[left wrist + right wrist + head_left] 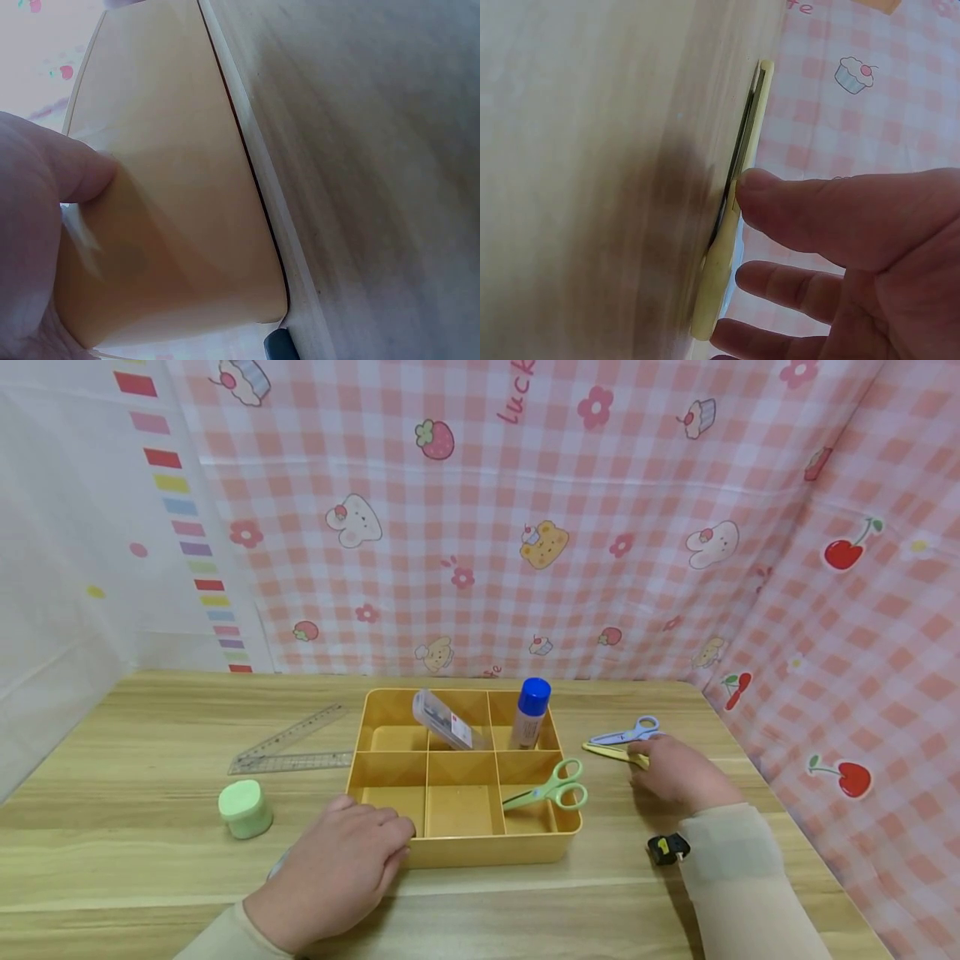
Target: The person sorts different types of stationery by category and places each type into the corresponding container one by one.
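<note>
My left hand (341, 864) grips the front left corner of a yellow divided organizer box (491, 852), its thumb on the outer wall in the left wrist view. At the right, my right hand (682, 772) reaches over a pair of yellow scissors (611, 751). In the right wrist view the thumb touches the scissors near the pivot, and the other fingers extend close beside the handle. Blue scissors (622, 737) lie just behind them. Inside the box are green scissors (555, 791), a blue-capped glue stick (529, 718) and a leaning clear plastic case (446, 718).
A clear set square (292, 762) lies left of the box, and a light green lidded container (245, 810) stands nearer the front. A small black and yellow object (667, 849) sits by the right sleeve. Patterned cloth (480, 568) hangs along the table's back and right edges.
</note>
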### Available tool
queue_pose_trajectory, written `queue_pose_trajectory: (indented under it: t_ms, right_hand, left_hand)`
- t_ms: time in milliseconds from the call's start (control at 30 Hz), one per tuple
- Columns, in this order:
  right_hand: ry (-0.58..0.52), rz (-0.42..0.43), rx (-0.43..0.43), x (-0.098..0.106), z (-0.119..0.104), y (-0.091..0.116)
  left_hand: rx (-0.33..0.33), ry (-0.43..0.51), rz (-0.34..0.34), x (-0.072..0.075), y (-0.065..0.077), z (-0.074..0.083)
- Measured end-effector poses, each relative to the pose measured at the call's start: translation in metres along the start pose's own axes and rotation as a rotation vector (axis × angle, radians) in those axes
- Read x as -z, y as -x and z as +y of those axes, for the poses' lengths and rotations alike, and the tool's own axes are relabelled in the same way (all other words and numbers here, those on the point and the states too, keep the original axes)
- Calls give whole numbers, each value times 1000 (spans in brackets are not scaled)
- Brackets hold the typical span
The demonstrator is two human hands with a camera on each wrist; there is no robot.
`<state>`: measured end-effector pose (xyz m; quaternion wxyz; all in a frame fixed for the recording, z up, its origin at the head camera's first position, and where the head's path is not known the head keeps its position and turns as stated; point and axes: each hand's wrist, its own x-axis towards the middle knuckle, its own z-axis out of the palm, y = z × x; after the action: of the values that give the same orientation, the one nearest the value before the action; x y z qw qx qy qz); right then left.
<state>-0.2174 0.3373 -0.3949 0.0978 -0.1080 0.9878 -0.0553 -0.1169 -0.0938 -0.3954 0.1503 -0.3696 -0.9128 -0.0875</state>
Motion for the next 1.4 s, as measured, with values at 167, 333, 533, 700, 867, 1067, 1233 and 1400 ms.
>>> queue_pose_trajectory:
  t_ms: [167,333,533,700,867,1067,1233,1400]
  right_hand:
    - [12,-10,-16,0,-1,0]
    - [-3,-17,-18,0,-1,0]
    - [-24,-2,-25,-1,1,-1]
    - [-28,9,-20,-3,4,-1]
    - [-43,20,-18,-4,5,0]
    - [-31,21,-24,-4,4,0]
    - [-32,-12,-53,-3,3,2]
    - [-49,-22,-67,-3,3,2]
  left_hand:
    - [0,-3,-4,0,0,0]
    - [2,-1,-14,-1,0,0]
    - [4,-3,-15,-1,0,0]
    - [5,-5,-12,-1,0,0]
    - [2,-9,-4,-1,0,0]
    - [4,-11,-5,-1,0,0]
    - [6,-10,-8,0,0,1]
    - [9,-9,-11,0,0,1]
